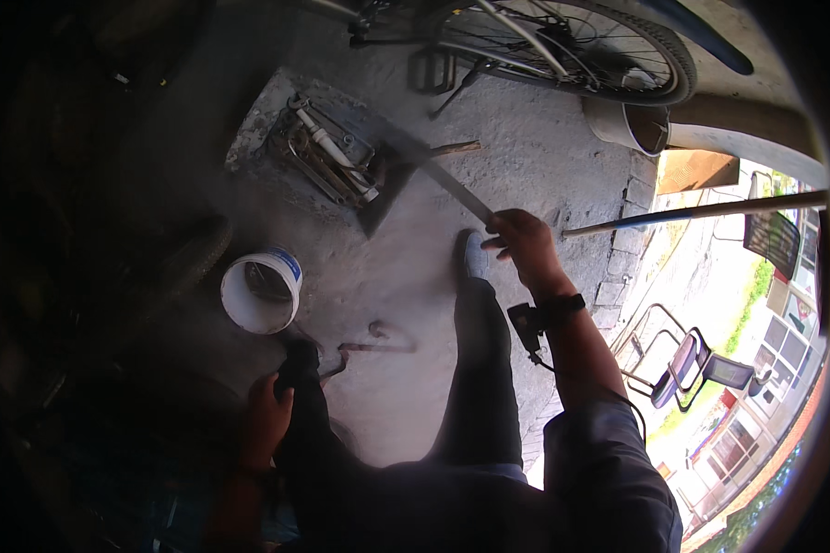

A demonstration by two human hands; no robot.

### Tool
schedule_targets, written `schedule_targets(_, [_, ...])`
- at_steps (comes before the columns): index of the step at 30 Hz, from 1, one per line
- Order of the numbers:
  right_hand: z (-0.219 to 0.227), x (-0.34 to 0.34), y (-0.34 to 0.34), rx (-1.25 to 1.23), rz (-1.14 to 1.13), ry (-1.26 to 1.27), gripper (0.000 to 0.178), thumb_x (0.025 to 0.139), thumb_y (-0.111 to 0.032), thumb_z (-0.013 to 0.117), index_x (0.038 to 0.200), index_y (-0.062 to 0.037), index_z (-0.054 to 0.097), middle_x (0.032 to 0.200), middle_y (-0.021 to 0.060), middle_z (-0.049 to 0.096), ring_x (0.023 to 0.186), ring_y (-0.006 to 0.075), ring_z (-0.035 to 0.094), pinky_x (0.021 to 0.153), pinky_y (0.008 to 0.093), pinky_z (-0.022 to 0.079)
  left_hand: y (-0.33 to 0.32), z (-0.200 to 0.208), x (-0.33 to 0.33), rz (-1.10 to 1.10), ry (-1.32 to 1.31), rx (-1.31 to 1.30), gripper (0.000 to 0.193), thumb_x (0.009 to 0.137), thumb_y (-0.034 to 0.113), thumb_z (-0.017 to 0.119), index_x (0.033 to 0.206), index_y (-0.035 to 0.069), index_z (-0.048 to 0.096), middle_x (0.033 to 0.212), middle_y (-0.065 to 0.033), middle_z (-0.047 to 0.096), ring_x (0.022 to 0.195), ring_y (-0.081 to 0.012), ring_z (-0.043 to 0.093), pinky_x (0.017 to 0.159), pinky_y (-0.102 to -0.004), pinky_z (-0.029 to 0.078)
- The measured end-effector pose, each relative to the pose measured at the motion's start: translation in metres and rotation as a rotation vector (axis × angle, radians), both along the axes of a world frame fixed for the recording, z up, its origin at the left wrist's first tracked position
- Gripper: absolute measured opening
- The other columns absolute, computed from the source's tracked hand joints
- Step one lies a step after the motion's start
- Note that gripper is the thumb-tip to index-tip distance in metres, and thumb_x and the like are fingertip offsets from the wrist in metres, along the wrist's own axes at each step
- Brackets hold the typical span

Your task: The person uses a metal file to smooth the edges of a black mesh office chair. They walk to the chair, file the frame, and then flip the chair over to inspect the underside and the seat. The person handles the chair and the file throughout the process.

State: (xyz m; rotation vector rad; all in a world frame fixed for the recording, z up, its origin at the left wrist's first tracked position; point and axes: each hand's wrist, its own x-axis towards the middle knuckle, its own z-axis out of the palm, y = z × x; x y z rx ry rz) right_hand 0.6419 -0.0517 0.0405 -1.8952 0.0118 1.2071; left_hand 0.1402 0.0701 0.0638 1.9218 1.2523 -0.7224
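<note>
Right hand (523,247) closed on the near end of a long, flat grey strip (459,192); fingers wrapped round it, wrist carrying a dark band with a small device. The strip runs from the grip away up and to the left, its far part blurred over the edge of a shallow grey tray (252,124). Contact between strip and tray cannot be told.

Left hand (268,417) well apart from the right, low on its own side and in shadow, by the left trouser leg (306,405). Fingers bent; whether they grip anything cannot be told. The strip lies well away from this hand, up and to the right of it.

In the tray: a pale tube (325,140) lying aslant among metal tools (297,168). Wooden stick (457,147) just right of the tray, beyond the strip. White bucket (237,297) on the floor (406,295) between left hand and tray, dark contents. Bent metal rod (378,348) on the floor between the legs.

Farther out: bicycle (681,69) at the top, pale round container (610,124) beside its wheel, long pole (696,211) at right, chair (681,370) outside in bright light.
</note>
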Motion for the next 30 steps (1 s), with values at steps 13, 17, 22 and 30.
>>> schedule_targets(13, [0.275,-0.022,-0.255,0.289,-0.191,0.223,0.015,0.096,-0.018,0.064,0.099,-0.0032,0.066,0.081,0.0035,0.068,0.069,0.0145,0.068,0.059,0.0244,0.048,-0.026,0.243,0.374,0.529,-0.854,-0.951,0.027,0.103,0.02,0.053,0.126,0.008,0.056,0.12,-0.0129,0.065,0.104,-0.0223,0.067,0.088,-0.0371,0.055])
schedule_targets(17, [0.294,-0.001,-0.314,0.364,-0.247,0.185,0.016,0.097,-0.019,0.063,0.101,-0.0033,0.065,0.084,0.0032,0.068,0.071,0.0148,0.069,0.062,0.0252,0.05,-0.088,0.298,0.44,0.363,-0.922,-0.893,0.02,0.103,0.017,0.052,0.119,0.009,0.06,0.115,-0.0132,0.067,0.092,-0.0188,0.069,0.084,-0.0343,0.057])
schedule_targets(22, [0.317,0.011,-0.373,0.444,-0.378,0.149,0.019,0.098,-0.021,0.062,0.104,-0.0033,0.064,0.093,0.0039,0.068,0.077,0.0154,0.069,0.065,0.0261,0.051,-0.15,0.345,0.51,0.183,-0.897,-0.839,0.016,0.102,0.014,0.052,0.115,0.009,0.061,0.109,-0.0132,0.069,0.087,-0.0168,0.07,0.08,-0.032,0.058])
schedule_targets(30, [0.37,0.03,-0.428,0.484,-0.587,0.166,0.037,0.099,-0.033,0.059,0.118,-0.0006,0.062,0.097,0.0064,0.067,0.082,0.0173,0.069,0.067,0.0274,0.052,-0.222,0.395,0.608,-0.194,-0.953,-1.008,0.012,0.102,0.013,0.053,0.109,0.007,0.061,0.107,-0.0136,0.07,0.091,-0.0184,0.07,0.082,-0.0331,0.058])
